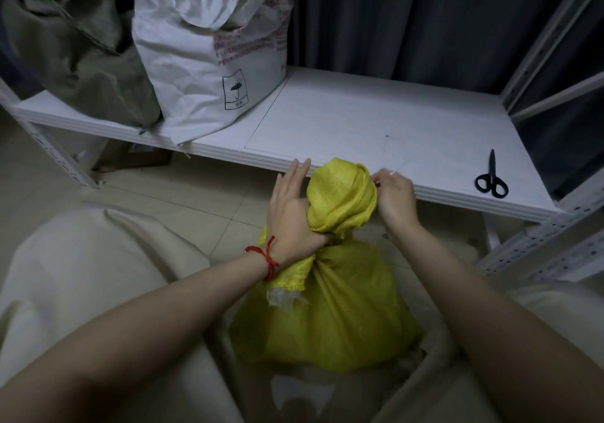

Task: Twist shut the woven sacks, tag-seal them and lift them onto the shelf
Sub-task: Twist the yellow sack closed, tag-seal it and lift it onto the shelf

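The left hand (291, 207) stands upright against the left side of the yellow sack (330, 305). Its four fingers are straight and point up towards the shelf (359, 118) edge, the palm lies flat on the bunched top, and the thumb hooks round the twisted neck beneath it. A red string bracelet (266, 256) circles that wrist. The right hand (397, 200) comes in from the other side with its fingers curled, and the fingertips pinch a thin pale strip (392, 172) right at the top of the bunch (possibly the sealing tie, though it is too small to be sure). Both forearms reach forward over the sack.

The sack stands on the floor just in front of the shelf, with its knot level with the shelf's front lip, between pale cloth bulk (81, 279) on either side. On the shelf a pair of black scissors (491, 180) lies near the right front corner, well apart from the hands. A white sack (209, 63) printed with an umbrella mark stands at the left, touching an olive-green sack (75, 46) beside it. A dark curtain (408, 14) hangs behind the shelf, and tiled floor (196, 200) shows below it.
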